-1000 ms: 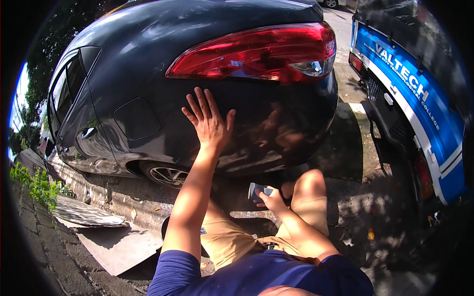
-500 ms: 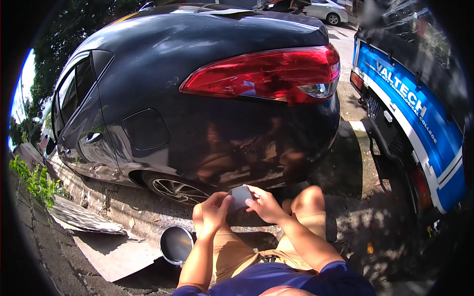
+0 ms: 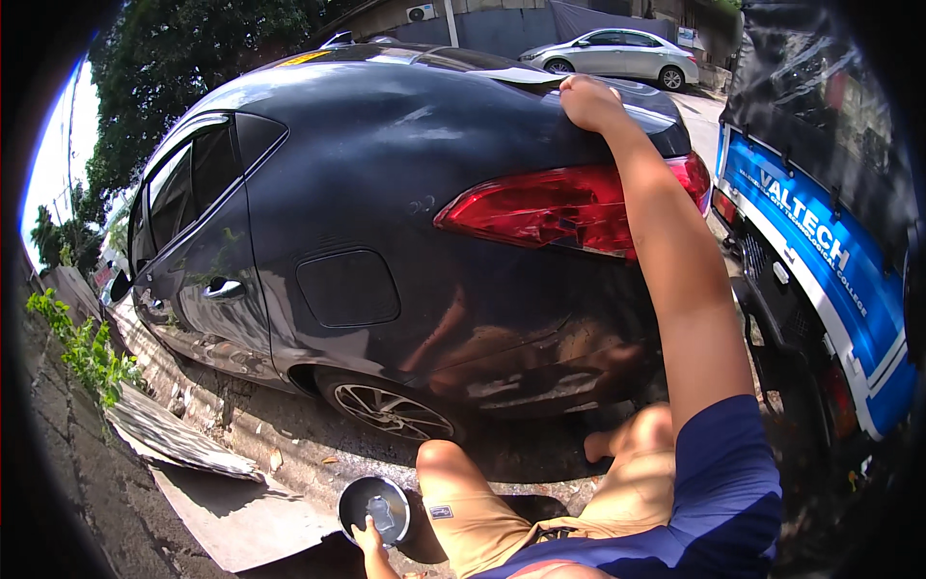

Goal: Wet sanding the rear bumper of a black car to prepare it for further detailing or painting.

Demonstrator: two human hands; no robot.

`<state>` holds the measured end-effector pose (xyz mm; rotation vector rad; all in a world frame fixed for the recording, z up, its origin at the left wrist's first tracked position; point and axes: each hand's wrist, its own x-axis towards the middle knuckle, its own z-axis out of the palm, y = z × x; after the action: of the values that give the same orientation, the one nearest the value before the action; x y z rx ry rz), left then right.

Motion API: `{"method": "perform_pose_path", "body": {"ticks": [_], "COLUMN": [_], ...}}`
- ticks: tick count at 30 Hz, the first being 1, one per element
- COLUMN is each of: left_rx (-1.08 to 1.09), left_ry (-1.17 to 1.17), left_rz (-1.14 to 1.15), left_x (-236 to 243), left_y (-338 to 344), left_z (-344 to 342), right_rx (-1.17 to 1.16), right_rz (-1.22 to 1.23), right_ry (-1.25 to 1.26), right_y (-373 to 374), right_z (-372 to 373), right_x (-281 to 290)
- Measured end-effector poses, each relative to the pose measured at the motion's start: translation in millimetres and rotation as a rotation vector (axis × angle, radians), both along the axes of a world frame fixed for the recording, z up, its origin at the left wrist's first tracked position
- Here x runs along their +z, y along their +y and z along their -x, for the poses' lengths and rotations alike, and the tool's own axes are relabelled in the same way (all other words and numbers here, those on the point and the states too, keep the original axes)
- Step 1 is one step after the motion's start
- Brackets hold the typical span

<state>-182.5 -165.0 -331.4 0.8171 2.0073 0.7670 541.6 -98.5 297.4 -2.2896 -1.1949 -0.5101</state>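
My right hand (image 3: 590,102) reaches far out over the rear of a dark car (image 3: 386,145), its fingers curled at the edge of a pale sheet (image 3: 526,74) lying on the car's top surface. What those fingers grip, if anything, is hidden. Low on the left, my left hand (image 3: 368,537) is at the near rim of a dark round bucket (image 3: 344,510), fingers bent and partly hidden. Inside the bucket a pale grey patch (image 3: 386,513) shows beside the hand; I cannot tell whether it is a sheet or a reflection. The red tail light (image 3: 526,207) is partly behind my right arm.
The rear wheel (image 3: 391,410) and fuel flap (image 3: 349,288) face me. A blue and white vehicle (image 3: 801,232) stands close on the right. Left of the bucket lie a flat board (image 3: 231,521) and a corrugated sheet (image 3: 178,434), near a green plant (image 3: 87,347). A silver car (image 3: 617,56) is parked beyond.
Both hands held a small grey sheet between them before; now they are apart. My right hand has moved up and away onto the car, my left down to the bucket. The view has tilted up.
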Motion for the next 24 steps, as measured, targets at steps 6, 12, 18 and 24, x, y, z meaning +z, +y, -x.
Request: {"method": "perform_pose_path", "body": {"ticks": [6,12,18,24], "left_rx": [-0.180,-0.620,-0.609,-0.608], "left_ry": [0.019,0.329,0.447,0.247], "left_rz": [-0.126,-0.132,-0.080,-0.101], "left_x": [30,-65,-79,-50], "left_y": [-50,-66,-82,-53], "left_z": [-68,-48,-23,-45], "right_rx": [0.263,0.384,0.268,0.409], "right_rz": [0.110,0.202,0.232,-0.348], "right_ry": [0.189,0.030,-0.045,-0.299], "right_y": [35,68,45,14], "right_z": [-30,-77,2,-29], "right_x": [18,22,23,23]}}
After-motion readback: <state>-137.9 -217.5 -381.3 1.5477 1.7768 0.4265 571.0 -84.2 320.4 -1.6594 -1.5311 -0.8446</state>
